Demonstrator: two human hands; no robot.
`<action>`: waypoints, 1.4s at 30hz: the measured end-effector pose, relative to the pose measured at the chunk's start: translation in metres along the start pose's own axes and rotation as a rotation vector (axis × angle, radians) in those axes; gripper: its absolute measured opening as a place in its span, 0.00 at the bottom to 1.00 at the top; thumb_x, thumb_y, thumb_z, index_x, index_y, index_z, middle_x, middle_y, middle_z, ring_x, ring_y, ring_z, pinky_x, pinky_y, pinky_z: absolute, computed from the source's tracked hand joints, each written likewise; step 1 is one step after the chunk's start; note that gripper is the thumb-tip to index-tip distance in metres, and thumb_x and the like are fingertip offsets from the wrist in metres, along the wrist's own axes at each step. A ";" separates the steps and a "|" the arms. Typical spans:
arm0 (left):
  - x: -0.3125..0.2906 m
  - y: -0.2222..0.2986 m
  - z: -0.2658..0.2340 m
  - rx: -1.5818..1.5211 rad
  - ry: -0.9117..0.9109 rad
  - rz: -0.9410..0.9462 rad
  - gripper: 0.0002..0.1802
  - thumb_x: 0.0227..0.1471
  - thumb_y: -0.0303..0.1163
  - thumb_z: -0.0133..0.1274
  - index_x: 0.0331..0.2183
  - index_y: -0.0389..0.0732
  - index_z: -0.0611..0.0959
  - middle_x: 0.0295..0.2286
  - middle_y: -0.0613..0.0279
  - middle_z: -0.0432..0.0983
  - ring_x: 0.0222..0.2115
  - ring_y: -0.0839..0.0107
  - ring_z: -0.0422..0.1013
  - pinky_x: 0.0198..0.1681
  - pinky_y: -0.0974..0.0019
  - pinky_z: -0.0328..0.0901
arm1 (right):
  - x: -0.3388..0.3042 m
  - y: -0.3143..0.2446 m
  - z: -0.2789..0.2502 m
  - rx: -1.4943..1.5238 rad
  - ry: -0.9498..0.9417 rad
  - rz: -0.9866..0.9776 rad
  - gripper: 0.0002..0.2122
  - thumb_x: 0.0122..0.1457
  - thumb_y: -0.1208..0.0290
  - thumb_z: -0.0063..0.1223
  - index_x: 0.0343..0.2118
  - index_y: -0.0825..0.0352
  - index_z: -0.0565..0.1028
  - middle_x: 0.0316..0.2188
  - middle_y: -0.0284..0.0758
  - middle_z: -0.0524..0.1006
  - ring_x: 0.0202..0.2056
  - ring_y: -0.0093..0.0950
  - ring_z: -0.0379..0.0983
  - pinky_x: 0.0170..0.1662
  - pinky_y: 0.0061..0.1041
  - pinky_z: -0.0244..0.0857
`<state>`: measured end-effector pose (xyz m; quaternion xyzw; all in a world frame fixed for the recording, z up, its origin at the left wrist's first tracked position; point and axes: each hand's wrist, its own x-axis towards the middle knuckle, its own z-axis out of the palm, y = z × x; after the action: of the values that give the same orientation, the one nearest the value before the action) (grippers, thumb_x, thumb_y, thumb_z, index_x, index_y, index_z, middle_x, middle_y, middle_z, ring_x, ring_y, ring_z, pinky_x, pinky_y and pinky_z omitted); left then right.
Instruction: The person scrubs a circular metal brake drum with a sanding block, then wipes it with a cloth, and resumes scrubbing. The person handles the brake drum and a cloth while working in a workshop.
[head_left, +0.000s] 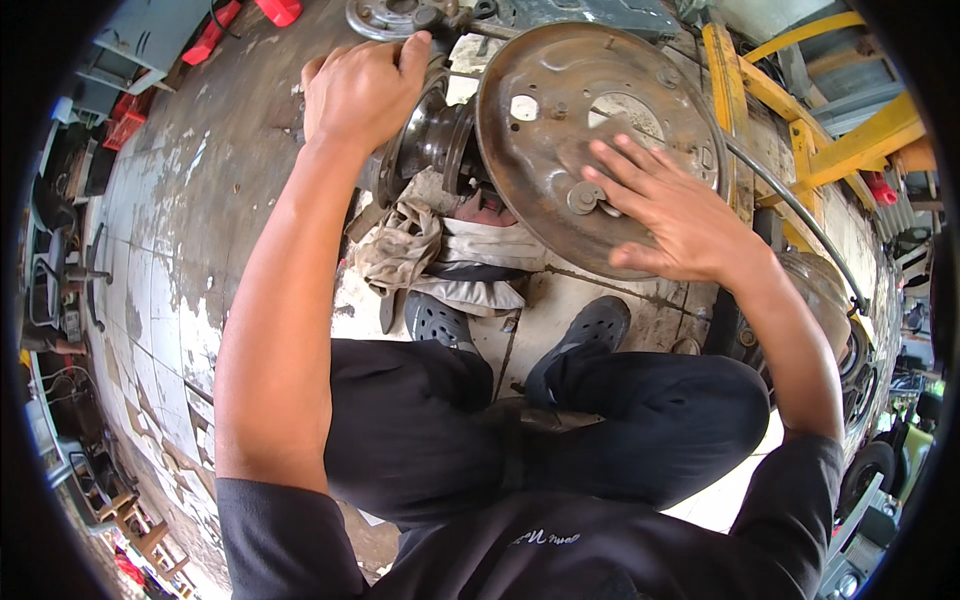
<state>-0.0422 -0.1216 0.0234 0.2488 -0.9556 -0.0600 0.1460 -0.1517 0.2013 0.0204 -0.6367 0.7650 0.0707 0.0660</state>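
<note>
A round, rusty brown brake backing plate (560, 110) with several holes stands tilted in front of me. Spread over its lower right face is my right hand (675, 210), fingers apart, close to a round bolt-like boss (585, 197). To the left, my left hand (362, 90) is closed at the top of a dark metal hub assembly (430, 135) beside the plate. Its fingers curl away from view, so what they grip is hidden. Just past its thumb lies a metal rod with a rounded end (428, 18).
A crumpled beige rag (400, 250) lies on the tiled floor below the hub, near my shoes (440, 320). At the right are a yellow steel frame (800, 110), a black hose (800, 205) and a rounded metal part (820, 285). Red objects (212, 35) sit far left.
</note>
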 end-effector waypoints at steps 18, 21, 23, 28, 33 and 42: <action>-0.002 0.000 0.002 0.041 0.017 0.005 0.35 0.63 0.59 0.35 0.33 0.40 0.86 0.38 0.48 0.81 0.48 0.50 0.72 0.58 0.49 0.56 | 0.010 -0.005 -0.002 0.028 0.033 0.043 0.43 0.55 0.24 0.29 0.68 0.49 0.59 0.71 0.34 0.52 0.71 0.41 0.44 0.71 0.47 0.40; 0.001 -0.001 0.003 0.032 0.003 0.011 0.35 0.63 0.59 0.35 0.34 0.40 0.86 0.39 0.49 0.81 0.48 0.51 0.71 0.59 0.48 0.55 | -0.005 -0.003 0.000 0.005 0.008 0.073 0.43 0.55 0.24 0.28 0.68 0.48 0.59 0.71 0.34 0.51 0.71 0.40 0.43 0.71 0.47 0.39; 0.001 -0.002 0.003 0.043 0.004 0.010 0.35 0.63 0.59 0.35 0.34 0.40 0.86 0.40 0.49 0.80 0.48 0.51 0.72 0.59 0.47 0.55 | -0.010 -0.003 0.003 -0.014 -0.003 0.088 0.42 0.56 0.24 0.28 0.68 0.47 0.59 0.71 0.33 0.50 0.71 0.40 0.43 0.72 0.47 0.39; 0.000 0.002 0.003 0.071 0.009 -0.001 0.34 0.63 0.56 0.34 0.36 0.41 0.88 0.39 0.50 0.82 0.50 0.54 0.72 0.61 0.47 0.52 | 0.007 -0.007 0.003 0.066 0.024 0.090 0.41 0.56 0.25 0.29 0.68 0.45 0.58 0.71 0.33 0.51 0.71 0.40 0.43 0.71 0.49 0.38; -0.001 0.004 0.001 0.075 0.012 -0.003 0.34 0.63 0.56 0.34 0.36 0.41 0.88 0.40 0.53 0.82 0.50 0.56 0.72 0.61 0.47 0.52 | -0.015 -0.011 -0.005 -0.016 -0.027 0.110 0.42 0.57 0.25 0.30 0.68 0.50 0.59 0.71 0.35 0.50 0.71 0.40 0.42 0.71 0.50 0.38; -0.001 -0.001 -0.001 0.048 -0.041 -0.012 0.36 0.64 0.59 0.33 0.36 0.40 0.85 0.42 0.48 0.80 0.50 0.51 0.70 0.60 0.46 0.53 | -0.004 -0.014 -0.004 0.026 0.023 0.122 0.43 0.55 0.23 0.29 0.66 0.49 0.63 0.72 0.36 0.49 0.72 0.41 0.41 0.71 0.52 0.38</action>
<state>-0.0409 -0.1217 0.0245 0.2567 -0.9581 -0.0429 0.1199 -0.1378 0.2016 0.0242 -0.5889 0.8038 0.0576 0.0611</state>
